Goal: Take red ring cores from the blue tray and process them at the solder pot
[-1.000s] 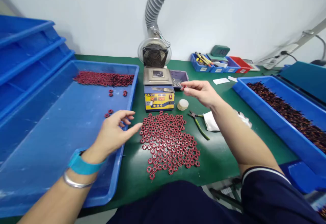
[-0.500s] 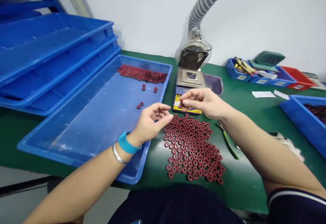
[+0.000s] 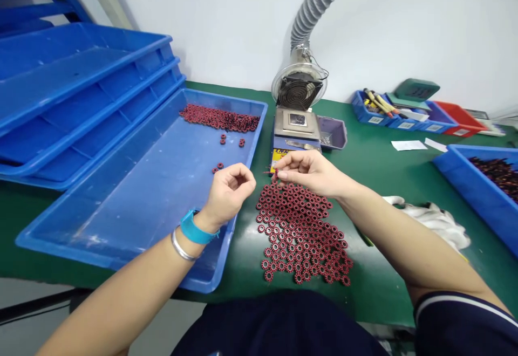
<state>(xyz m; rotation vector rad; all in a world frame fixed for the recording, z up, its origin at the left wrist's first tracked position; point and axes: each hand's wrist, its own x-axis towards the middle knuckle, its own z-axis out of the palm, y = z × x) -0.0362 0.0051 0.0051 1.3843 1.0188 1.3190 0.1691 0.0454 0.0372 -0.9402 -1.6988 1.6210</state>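
My right hand [image 3: 309,173] pinches a small red ring [image 3: 276,175] above the far end of the spread of red rings [image 3: 303,226] on the green table. Thin strands stick out from the held ring to the left. My left hand [image 3: 231,190], with a blue band and a silver bangle at the wrist, is over the right side of the long blue tray [image 3: 133,183]. Its thumb and forefinger are pressed together; whatever they hold, if anything, is too small to make out. More red rings [image 3: 220,117] lie at the tray's far end.
Stacked blue trays [image 3: 89,86] stand at the left. A metal-topped device [image 3: 297,124] sits behind the rings, under a fan on a grey hose [image 3: 319,8]. White gloves [image 3: 437,224] and a blue bin [image 3: 481,183] are at the right.
My left thumb and forefinger have closed together, and the hand has moved slightly left. My right hand has moved a little left and down with its ring. The view has shifted slightly.
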